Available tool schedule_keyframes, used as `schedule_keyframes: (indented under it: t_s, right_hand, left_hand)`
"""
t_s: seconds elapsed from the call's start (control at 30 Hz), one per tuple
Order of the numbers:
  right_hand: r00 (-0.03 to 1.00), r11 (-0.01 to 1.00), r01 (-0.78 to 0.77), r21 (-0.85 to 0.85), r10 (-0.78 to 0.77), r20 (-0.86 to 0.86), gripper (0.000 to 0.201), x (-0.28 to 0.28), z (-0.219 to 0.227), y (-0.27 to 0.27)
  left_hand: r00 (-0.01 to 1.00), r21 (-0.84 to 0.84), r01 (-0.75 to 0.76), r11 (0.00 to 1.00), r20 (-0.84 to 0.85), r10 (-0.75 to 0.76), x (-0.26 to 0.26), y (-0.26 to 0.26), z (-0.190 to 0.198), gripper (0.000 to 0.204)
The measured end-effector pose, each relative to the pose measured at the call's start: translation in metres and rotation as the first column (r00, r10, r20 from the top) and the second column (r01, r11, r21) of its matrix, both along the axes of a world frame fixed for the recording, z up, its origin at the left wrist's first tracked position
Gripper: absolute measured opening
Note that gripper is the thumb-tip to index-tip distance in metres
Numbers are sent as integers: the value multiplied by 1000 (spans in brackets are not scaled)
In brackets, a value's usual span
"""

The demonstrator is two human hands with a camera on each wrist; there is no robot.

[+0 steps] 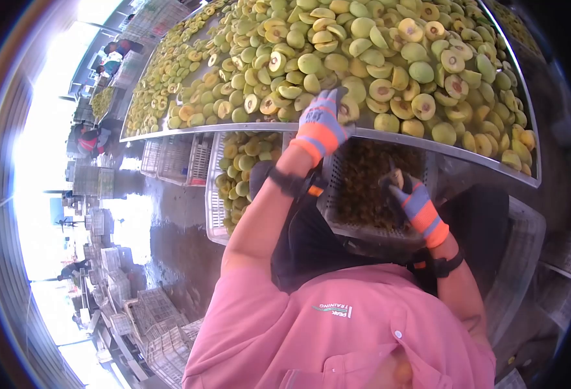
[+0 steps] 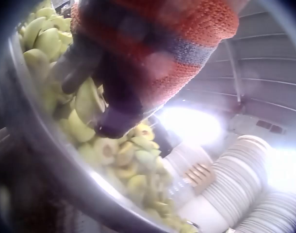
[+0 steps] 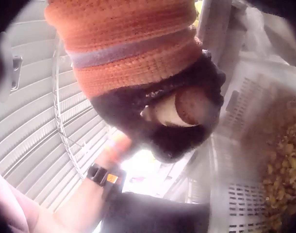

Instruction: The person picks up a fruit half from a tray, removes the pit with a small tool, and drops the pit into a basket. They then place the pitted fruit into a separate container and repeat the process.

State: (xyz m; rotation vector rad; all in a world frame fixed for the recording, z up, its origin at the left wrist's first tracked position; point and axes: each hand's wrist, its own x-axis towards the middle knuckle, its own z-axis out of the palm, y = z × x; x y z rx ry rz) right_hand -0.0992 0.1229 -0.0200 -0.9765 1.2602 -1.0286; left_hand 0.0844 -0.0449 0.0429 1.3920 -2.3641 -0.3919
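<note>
My left hand [image 1: 324,123], in a grey and orange glove, is at the front rim of a metal table [image 1: 246,127]. Its fingers and thumb pinch a pale green fruit half [image 2: 89,103]. Around it lie many more halved green fruits [image 1: 363,48], some showing brown pits or hollows. Lower and to the right, my gloved right hand [image 1: 418,206] grips a tool with a light, round-ended handle [image 3: 179,109]. The tool's working end is mostly hidden. That hand is over a crate [image 1: 327,206] of small brownish-yellow bits.
A white crate [image 1: 213,206] of green fruit pieces stands left of my legs, under the table's edge. Stacked crates [image 1: 159,318] and wet floor [image 1: 185,227] lie farther left. Another pale crate [image 1: 522,253] stands at my right. People [image 1: 91,141] work in the distance.
</note>
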Motion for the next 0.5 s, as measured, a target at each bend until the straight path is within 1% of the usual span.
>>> schedule_keyframes:
  t_s: [0.03, 0.07, 0.1, 0.2, 0.3, 0.33, 0.37, 0.43, 0.47, 0.5]
  right_hand:
    - [988, 993, 27, 118, -44, 146, 18, -3, 6, -3]
    - [967, 991, 54, 122, -82, 240, 21, -4, 0, -6]
    - [963, 990, 43, 131, -76, 259, 24, -8, 1, -7]
    - [945, 987, 10, 163, -63, 322, 41, -11, 10, -8]
    - [916, 962, -18, 272, -94, 391, 38, -5, 16, -6]
    - [897, 969, -74, 234, -38, 440, 40, -12, 14, -4]
    - [885, 977, -33, 211, -70, 460, 41, -15, 11, -2]
    - [855, 986, 50, 157, -124, 503, 42, -8, 12, -4]
    - [854, 982, 45, 182, -133, 503, 42, -7, 17, -1]
    - [853, 978, 32, 204, -133, 505, 42, -7, 28, 0]
  left_hand:
    - [993, 23, 107, 994, -60, -106, 3, 12, 3, 69]
    - [970, 40, 216, 976, -123, -210, 5, 24, 5, 69]
    - [932, 52, 326, 944, -188, -311, 5, 36, 6, 70]
    - [890, 175, 456, 873, -84, -448, -7, 74, 28, 80]
    - [876, 188, 470, 862, 21, -482, -17, 83, 23, 81]
    - [872, 245, 490, 837, -127, -473, -17, 81, 21, 82]
    - [824, 294, 513, 806, -432, -367, -16, 81, 9, 67]
    - [705, 291, 561, 775, -659, -263, -26, 79, 10, 61]
    - [551, 404, 530, 746, -832, 59, -30, 80, -6, 46]
    - [463, 463, 570, 678, -863, 201, -33, 81, -19, 43]
